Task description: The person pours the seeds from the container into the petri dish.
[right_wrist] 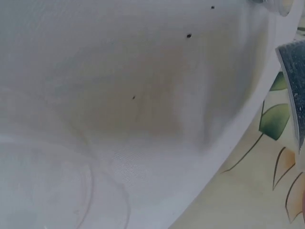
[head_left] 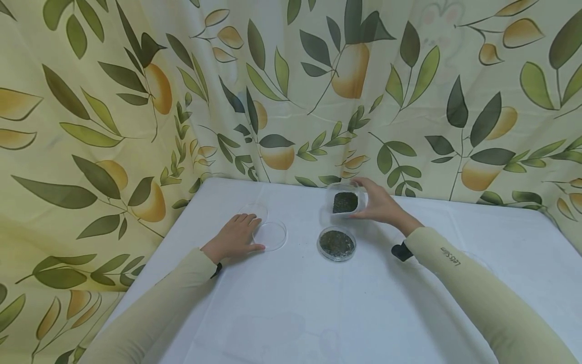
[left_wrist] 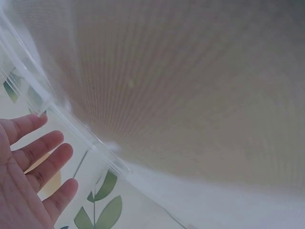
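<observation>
In the head view, my right hand (head_left: 376, 202) grips a squarish clear plastic container (head_left: 361, 201) by its side, tilted toward me, with dark, soil-like material (head_left: 345, 202) in it. On the table just in front of it sits a round clear petri dish (head_left: 337, 243) filled with similar dark, grainy material. At the left, my left hand (head_left: 236, 235) reaches around the side of an empty clear petri dish (head_left: 270, 236). Its fingers (left_wrist: 50, 164) are spread and loosely bent in the left wrist view, beside a clear rim (left_wrist: 90, 143); whether they touch it is hard to tell.
Another clear round piece (head_left: 254, 208) lies behind the left hand, partly covered by it. A white cloth covers the table (head_left: 291, 303), with a few dark specks (right_wrist: 188, 36) on it. A patterned curtain (head_left: 282, 101) hangs along the table's back edge.
</observation>
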A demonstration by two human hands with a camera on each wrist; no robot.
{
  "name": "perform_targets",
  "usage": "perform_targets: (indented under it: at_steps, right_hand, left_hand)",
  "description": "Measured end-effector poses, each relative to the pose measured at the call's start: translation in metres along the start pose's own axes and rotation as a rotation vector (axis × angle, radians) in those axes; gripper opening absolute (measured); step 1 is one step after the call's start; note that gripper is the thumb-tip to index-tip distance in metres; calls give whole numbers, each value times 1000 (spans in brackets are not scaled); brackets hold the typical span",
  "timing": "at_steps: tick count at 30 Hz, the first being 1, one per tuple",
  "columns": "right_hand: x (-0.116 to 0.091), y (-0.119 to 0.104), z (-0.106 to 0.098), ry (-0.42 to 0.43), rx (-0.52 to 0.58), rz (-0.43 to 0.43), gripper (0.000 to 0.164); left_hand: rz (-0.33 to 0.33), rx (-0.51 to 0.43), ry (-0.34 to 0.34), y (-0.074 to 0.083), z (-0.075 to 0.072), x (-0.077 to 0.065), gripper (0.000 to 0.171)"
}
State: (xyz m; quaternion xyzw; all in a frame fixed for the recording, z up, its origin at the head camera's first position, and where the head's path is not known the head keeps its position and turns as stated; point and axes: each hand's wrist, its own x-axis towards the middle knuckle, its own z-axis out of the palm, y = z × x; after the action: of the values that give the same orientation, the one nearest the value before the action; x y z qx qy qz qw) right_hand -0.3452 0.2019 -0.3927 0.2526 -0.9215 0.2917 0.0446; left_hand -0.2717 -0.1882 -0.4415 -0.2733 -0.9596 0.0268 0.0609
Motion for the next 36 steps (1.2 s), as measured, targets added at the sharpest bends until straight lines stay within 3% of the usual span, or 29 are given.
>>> perform_targets:
  at_steps: [11, 36]
  right_hand:
    - [0, -14, 6, 51, -70, -128, 94]
    - [17, -53, 14, 36, -93, -270, 93]
  left_hand:
    - [-14, -8, -32, 3, -4, 0, 77]
    - [-19, 15, -58, 0, 1, 1, 79]
